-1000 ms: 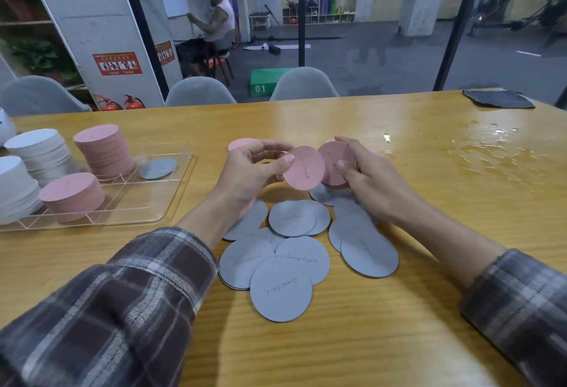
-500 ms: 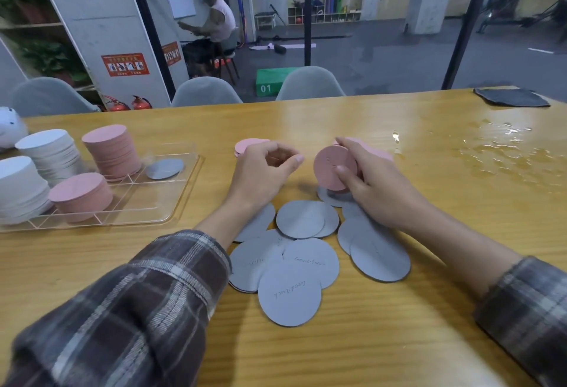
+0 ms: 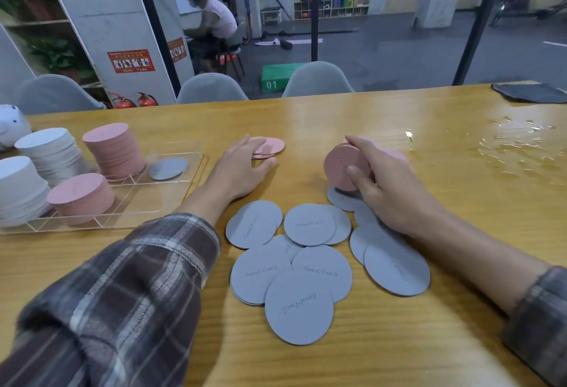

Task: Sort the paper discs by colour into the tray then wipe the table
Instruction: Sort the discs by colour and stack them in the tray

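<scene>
On my feed the tray (image 3: 184,190) sits at the left of the table (image 3: 368,116), with disc stacks (image 3: 113,150) in it and a lone disc (image 3: 168,168) in what looks like its back-right compartment. The loose discs (image 3: 299,307) are spread front-centre, a small pile (image 3: 273,145) lies behind them, and the cloth (image 3: 530,93) is at the far back right.

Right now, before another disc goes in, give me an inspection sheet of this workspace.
Surface: wooden table; wet patch at the far right.
Job's things: clear tray holds two white stacks, two pink stacks and one grey disc; loose grey discs lie overlapping near the person; dark cloth at the far right corner.
Clutter: white object at the left edge, cut off.
Hands: left hand lies on a few loose pink discs; right hand grips a pink bundle on edge.
Cables: nothing seen.
Surroundings: grey chairs; a seated person beyond the glass.
</scene>
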Demonstrator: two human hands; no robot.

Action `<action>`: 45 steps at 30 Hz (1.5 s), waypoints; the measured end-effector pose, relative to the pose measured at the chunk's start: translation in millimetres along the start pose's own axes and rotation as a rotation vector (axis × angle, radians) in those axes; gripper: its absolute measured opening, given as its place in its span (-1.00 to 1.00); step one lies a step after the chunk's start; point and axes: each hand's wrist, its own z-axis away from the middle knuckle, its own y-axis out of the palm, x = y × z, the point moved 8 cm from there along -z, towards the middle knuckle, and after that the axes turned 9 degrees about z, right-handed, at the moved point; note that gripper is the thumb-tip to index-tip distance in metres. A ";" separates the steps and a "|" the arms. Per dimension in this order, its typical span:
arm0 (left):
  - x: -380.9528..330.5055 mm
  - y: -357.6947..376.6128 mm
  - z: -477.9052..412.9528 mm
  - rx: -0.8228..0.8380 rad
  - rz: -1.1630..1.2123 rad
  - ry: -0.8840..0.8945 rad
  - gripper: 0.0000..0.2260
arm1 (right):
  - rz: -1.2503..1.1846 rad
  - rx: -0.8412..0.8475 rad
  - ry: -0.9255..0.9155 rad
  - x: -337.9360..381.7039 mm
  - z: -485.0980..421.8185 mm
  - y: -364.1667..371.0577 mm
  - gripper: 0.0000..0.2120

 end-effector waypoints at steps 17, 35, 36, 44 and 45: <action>-59.6 -11.7 70.3 -0.058 0.218 0.240 -0.86 | -0.050 0.015 0.042 7.8 8.3 -9.1 -0.52; -68.2 -27.5 76.3 -0.026 0.775 0.108 -0.63 | -0.098 0.055 0.086 3.9 9.2 -4.6 -0.52; -70.8 -25.0 78.1 -0.011 0.807 0.101 -0.65 | -0.100 0.066 0.091 3.3 9.5 -3.9 -0.53; -86.6 -8.2 85.9 -0.113 0.724 0.139 -0.81 | -0.155 0.122 0.072 10.7 11.7 1.2 -0.57; -87.3 -8.3 85.7 -0.128 0.703 0.137 -0.81 | -0.155 0.124 0.070 11.4 11.8 1.6 -0.57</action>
